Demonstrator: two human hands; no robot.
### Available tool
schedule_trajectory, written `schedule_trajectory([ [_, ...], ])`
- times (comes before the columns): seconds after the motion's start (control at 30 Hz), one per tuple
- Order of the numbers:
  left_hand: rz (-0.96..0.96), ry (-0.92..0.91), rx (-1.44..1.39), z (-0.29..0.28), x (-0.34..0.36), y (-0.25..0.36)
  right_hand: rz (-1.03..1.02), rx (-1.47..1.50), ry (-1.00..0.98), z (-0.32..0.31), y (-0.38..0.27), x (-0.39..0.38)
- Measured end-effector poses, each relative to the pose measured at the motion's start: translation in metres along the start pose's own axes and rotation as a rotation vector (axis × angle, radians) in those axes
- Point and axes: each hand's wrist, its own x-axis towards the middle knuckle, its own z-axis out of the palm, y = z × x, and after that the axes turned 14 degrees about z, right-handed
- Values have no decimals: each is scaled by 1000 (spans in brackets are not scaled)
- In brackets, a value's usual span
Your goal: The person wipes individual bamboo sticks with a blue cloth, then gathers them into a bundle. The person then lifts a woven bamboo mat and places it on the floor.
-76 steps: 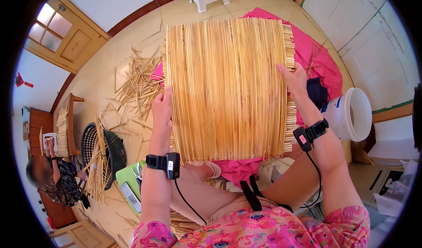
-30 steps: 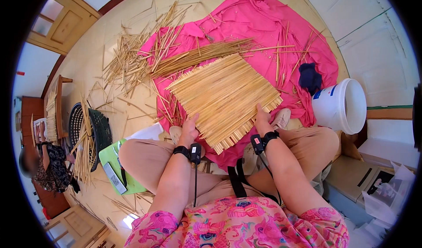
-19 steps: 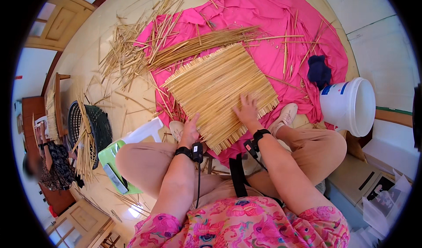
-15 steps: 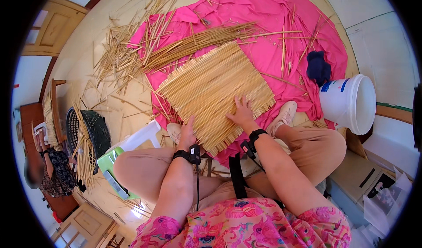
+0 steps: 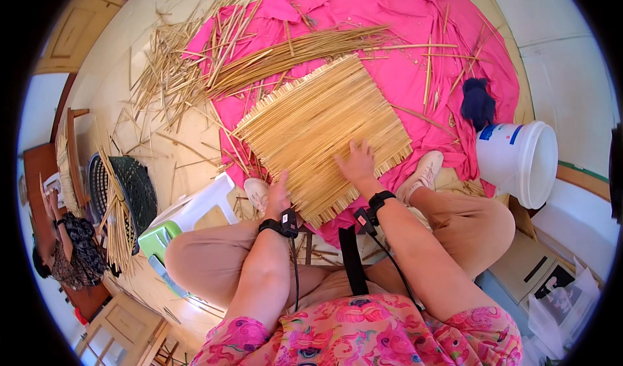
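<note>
A woven mat of straw-coloured reed stalks, with ragged cut ends along two sides, lies before me on a pink cloth. At its near left edge is my left hand, the thumb side showing on top and the other fingers mostly hidden; it grips the edge. Flat on the near right part of the mat rests my right hand, fingers spread, holding nothing. Both wrists wear black straps with small boxes and cables.
Loose stalks and a long reed bundle lie beyond the mat. On the right are a white bucket and dark blue cloth. To the left stand a white plastic stool and dark basket; another person works farther left.
The view has shifted slightly. My right hand's fingers have moved a little on the mat, while my left hand stays at the edge. The other person has changed posture.
</note>
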Motion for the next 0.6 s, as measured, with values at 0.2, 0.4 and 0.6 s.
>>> schedule_trajectory([
  [0.2, 12, 46, 27, -3, -1, 1, -164, -110, 24, -26, -51, 6],
  [0.4, -30, 116, 90, 2, -3, 4, -96, -165, -181, -18, -53, 24],
  [0.6, -22, 99, 1, -1, -4, -4, -89, -214, -227, -17, -54, 25],
])
